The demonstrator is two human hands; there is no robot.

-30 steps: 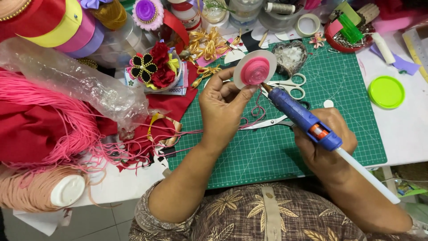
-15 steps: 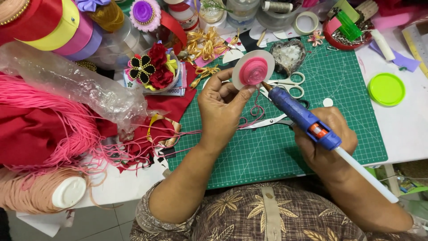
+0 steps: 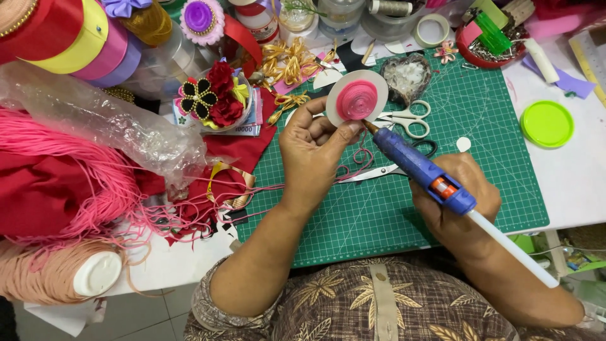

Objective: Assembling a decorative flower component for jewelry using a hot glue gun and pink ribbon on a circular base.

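Glue gun (image 3: 421, 172) in blue sits in the right hand (image 3: 457, 202), fingers closed around its grip, with the white glue stick (image 3: 512, 249) running out behind toward the lower right. Its nozzle touches the lower right edge of the disc (image 3: 357, 99), a pale round card with a pink coil (image 3: 356, 101) of cord on its face, held up in the middle of the frame, above the green mat (image 3: 379, 215). The left hand (image 3: 314, 148) pinches the disc by its lower rim, thumb on one side, fingers on the other. I judge the disc is light and rather stiff, but thin, so it can bend if pressed; the coil looks soft and may come loose, so the bare rim seems the best place to hold, away from the hot tip. A loose pink cord (image 3: 353, 165) hangs below it over the mat. Scissors (image 3: 404, 120) lie just behind. If glue is coming out I cannot see, because the thumb hides that spot. The back of the disc is hidden, and the spools (image 3: 76, 31) at upper left are cut by the frame.
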